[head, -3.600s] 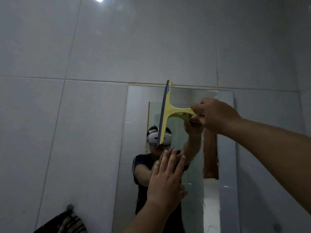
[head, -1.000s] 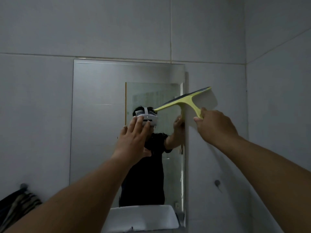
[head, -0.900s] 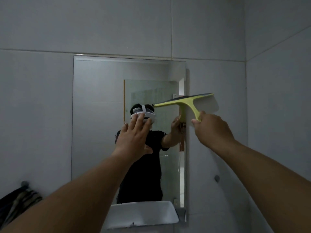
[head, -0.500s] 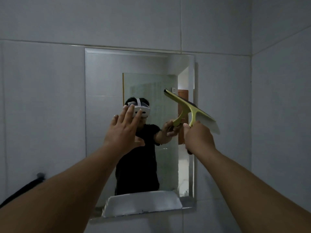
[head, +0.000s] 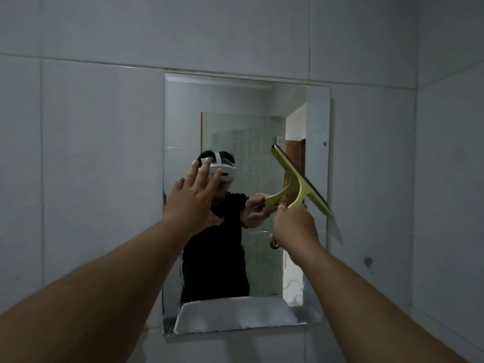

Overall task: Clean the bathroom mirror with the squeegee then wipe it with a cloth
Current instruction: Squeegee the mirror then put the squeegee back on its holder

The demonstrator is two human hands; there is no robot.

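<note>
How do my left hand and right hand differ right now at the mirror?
The left hand is open with fingers spread and holds nothing; the right hand is closed around the handle of the yellow-green squeegee. The left hand is raised before the mirror near its left side; the right hand sits lower, near its right side. Both are bare and reach forward toward the glass.

— Where does the mirror sit?
— Centre of the frame, on the tiled wall.
— And the hands?
— Left hand before the mirror's left-centre; right hand right of it, lower.
— The squeegee?
— Above the right hand, slanting across the mirror's right edge.
</note>
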